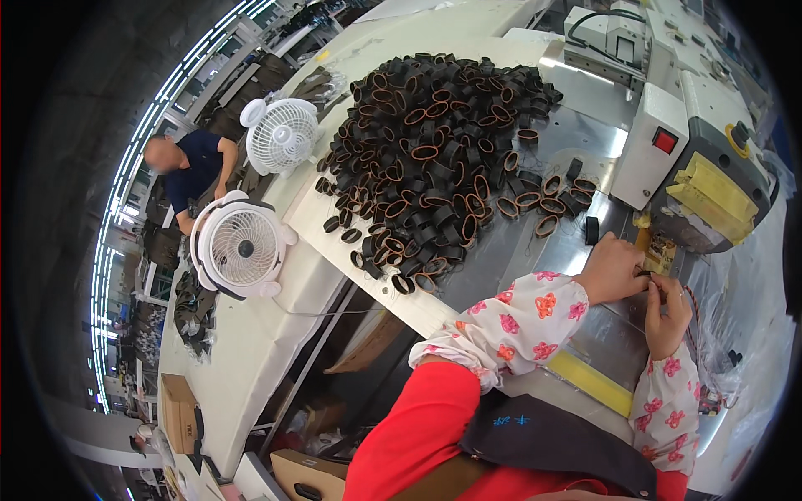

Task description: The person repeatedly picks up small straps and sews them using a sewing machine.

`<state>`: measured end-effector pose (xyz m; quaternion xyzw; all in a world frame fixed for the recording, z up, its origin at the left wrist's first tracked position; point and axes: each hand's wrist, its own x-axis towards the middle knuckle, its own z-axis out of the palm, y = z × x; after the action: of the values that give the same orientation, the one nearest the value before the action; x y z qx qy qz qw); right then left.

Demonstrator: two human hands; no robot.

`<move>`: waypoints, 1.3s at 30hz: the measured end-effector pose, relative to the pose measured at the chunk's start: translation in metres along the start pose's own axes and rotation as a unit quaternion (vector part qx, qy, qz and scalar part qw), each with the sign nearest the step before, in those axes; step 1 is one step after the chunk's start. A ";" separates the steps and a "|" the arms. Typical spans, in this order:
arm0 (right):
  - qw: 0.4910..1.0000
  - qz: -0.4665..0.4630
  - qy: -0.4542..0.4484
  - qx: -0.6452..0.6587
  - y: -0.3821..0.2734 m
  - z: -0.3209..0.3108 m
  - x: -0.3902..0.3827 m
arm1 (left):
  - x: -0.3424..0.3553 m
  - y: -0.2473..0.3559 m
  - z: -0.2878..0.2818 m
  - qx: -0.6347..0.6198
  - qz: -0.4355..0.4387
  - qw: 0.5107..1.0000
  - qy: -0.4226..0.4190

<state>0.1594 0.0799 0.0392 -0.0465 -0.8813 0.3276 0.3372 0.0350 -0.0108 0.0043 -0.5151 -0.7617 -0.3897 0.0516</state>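
Note:
My left hand (pixel 614 269) and my right hand (pixel 668 316) meet at the sewing machine (pixel 710 179), beside its needle area. Between their closed fingertips is a small black piece (pixel 645 273), mostly covered by the fingers. Its full shape is hidden. A single black loop (pixel 591 230) stands on the metal work plate (pixel 501 259), just beyond my left hand. Farther left lies a big heap of black loops (pixel 426 150) with brown-orange edges, some trailing threads. Floral sleeve covers (pixel 535 321) reach to both my wrists.
Two white fans (pixel 242 248) stand on the pale table (pixel 225 351) at left. Beyond them, a person (pixel 196 171) in a dark shirt works. A white box with a red switch (pixel 664 140) adjoins the machine. Clear plastic sheeting (pixel 727 334) hangs at right. A yellow strip (pixel 591 382) crosses the near edge.

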 end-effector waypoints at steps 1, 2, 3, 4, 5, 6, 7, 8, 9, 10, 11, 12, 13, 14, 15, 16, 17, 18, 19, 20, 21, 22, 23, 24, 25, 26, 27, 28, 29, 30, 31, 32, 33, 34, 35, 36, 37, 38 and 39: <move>1.000 -0.006 -0.002 0.011 0.000 0.001 0.000 | -0.002 0.000 0.001 -0.016 -0.022 1.000 0.007; 1.000 -0.011 -0.003 0.022 -0.001 0.001 -0.001 | -0.003 0.001 0.001 -0.032 -0.044 0.998 0.014; 1.000 -0.011 -0.004 0.022 -0.002 0.002 -0.001 | -0.005 0.001 0.002 -0.034 -0.045 0.998 0.014; 1.000 -0.022 0.013 0.011 -0.003 0.000 -0.002 | -0.004 0.004 0.003 -0.037 -0.037 0.998 0.017; 0.999 -0.032 0.031 -0.002 -0.004 -0.002 -0.003 | -0.002 0.007 0.005 -0.043 -0.027 0.999 0.020; 1.000 -0.009 0.012 -0.020 -0.003 -0.004 -0.006 | 0.000 0.008 0.006 -0.035 -0.024 0.999 0.015; 0.999 0.015 -0.004 -0.038 -0.003 -0.004 -0.005 | 0.000 0.007 0.002 -0.028 -0.018 0.999 0.012; 0.999 0.015 0.001 -0.030 0.000 -0.001 -0.005 | -0.004 0.008 -0.002 -0.045 -0.024 0.999 -0.007; 1.000 0.009 0.008 -0.020 0.005 0.006 0.000 | -0.002 0.003 -0.007 -0.057 -0.029 0.998 -0.023; 0.999 0.022 0.022 -0.010 0.006 0.005 0.004 | 0.002 0.003 -0.010 -0.071 -0.013 0.997 -0.033; 0.998 0.048 0.034 0.003 0.006 0.004 -0.001 | 0.000 0.003 -0.009 -0.088 -0.004 0.995 -0.054; 0.998 0.054 0.032 -0.012 0.006 0.001 -0.002 | 0.001 0.007 -0.011 -0.102 -0.005 0.993 -0.061; 0.998 0.059 0.031 -0.023 0.009 -0.001 -0.002 | 0.003 0.010 -0.014 -0.111 -0.008 0.991 -0.067; 0.997 0.059 0.037 -0.014 0.008 0.002 0.000 | 0.002 0.011 -0.019 -0.129 -0.019 0.988 -0.079; 0.997 0.056 0.047 -0.008 0.008 0.004 0.003 | 0.003 0.010 -0.021 -0.147 -0.026 0.985 -0.091; 0.996 0.077 0.038 0.015 0.011 0.007 0.002 | 0.003 0.005 -0.020 -0.127 -0.013 0.988 -0.091; 0.994 0.096 0.030 0.040 0.012 0.006 0.001 | 0.002 0.005 -0.019 -0.106 0.000 0.990 -0.088; 0.993 0.102 0.029 0.053 0.014 0.006 0.001 | 0.002 0.006 -0.019 -0.118 0.011 0.988 -0.103; 0.992 0.106 0.028 0.069 0.017 0.006 0.001 | 0.003 0.005 -0.020 -0.136 -0.011 0.984 -0.113; 0.988 0.111 0.042 0.097 0.023 0.006 -0.003 | 0.005 0.007 -0.018 -0.151 -0.034 0.980 -0.123; 0.987 0.118 0.051 0.094 0.025 0.004 -0.003 | 0.005 0.009 -0.018 -0.153 -0.028 0.979 -0.133; 0.987 0.132 0.048 0.080 0.025 0.000 -0.002 | 0.005 0.010 -0.018 -0.165 -0.033 0.975 -0.143; 0.986 0.145 0.045 0.066 0.026 -0.001 -0.001 | 0.006 0.010 -0.018 -0.176 -0.039 0.972 -0.153; 0.985 0.149 0.049 0.065 0.027 -0.002 -0.002 | 0.004 0.011 -0.019 -0.177 -0.037 0.971 -0.158; 0.981 0.156 0.040 0.108 0.027 -0.003 -0.002 | 0.003 0.009 -0.019 -0.163 -0.023 0.974 -0.156; 0.975 0.162 0.031 0.151 0.028 -0.003 -0.002 | 0.003 0.008 -0.020 -0.151 -0.009 0.976 -0.154; 0.974 0.164 0.033 0.152 0.028 -0.001 -0.002 | 0.003 0.008 -0.022 -0.150 -0.008 0.976 -0.157; 0.970 0.171 0.030 0.171 0.028 0.000 -0.002 | 0.003 0.008 -0.025 -0.126 0.000 0.979 -0.162; 0.965 0.179 0.026 0.190 0.029 0.001 -0.002 | 0.004 0.008 -0.026 -0.102 0.008 0.981 -0.166; 0.965 0.176 0.026 0.193 0.029 0.003 0.000 | 0.004 0.005 -0.026 -0.098 0.007 0.981 -0.165; 0.964 0.169 0.017 0.206 0.029 0.002 0.000 | 0.003 0.002 -0.024 -0.080 0.026 0.983 -0.164; 0.962 0.161 0.008 0.219 0.029 0.001 0.000 | 0.003 0.001 -0.022 -0.062 0.045 0.984 -0.163; 0.961 0.163 0.013 0.221 0.027 0.000 0.001 | 0.004 0.001 -0.022 -0.060 0.047 0.983 -0.168; 0.958 0.195 0.002 0.211 0.026 -0.002 0.002 | 0.005 0.003 -0.020 -0.061 0.072 0.986 -0.141; 0.953 0.227 -0.009 0.200 0.025 -0.002 0.003 | 0.006 0.002 -0.021 -0.063 0.098 0.987 -0.113; 0.976 0.133 0.011 0.169 0.038 0.004 0.001 | 0.003 -0.004 -0.018 -0.011 0.104 0.990 -0.090; 0.953 0.209 -0.038 0.216 0.029 0.002 0.010 | 0.002 -0.008 -0.030 0.049 0.100 0.990 -0.084; 0.953 0.227 -0.048 0.197 0.038 -0.010 0.009 | 0.008 -0.007 -0.018 0.036 0.105 0.991 -0.072; 0.948 0.249 -0.056 0.191 0.040 -0.013 0.004 | 0.011 -0.005 -0.018 0.031 0.108 0.991 -0.070</move>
<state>0.1588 0.1194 0.0249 -0.1807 -0.7798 0.5659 0.1973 0.0196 -0.0151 0.0196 -0.6183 -0.7153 -0.3210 0.0554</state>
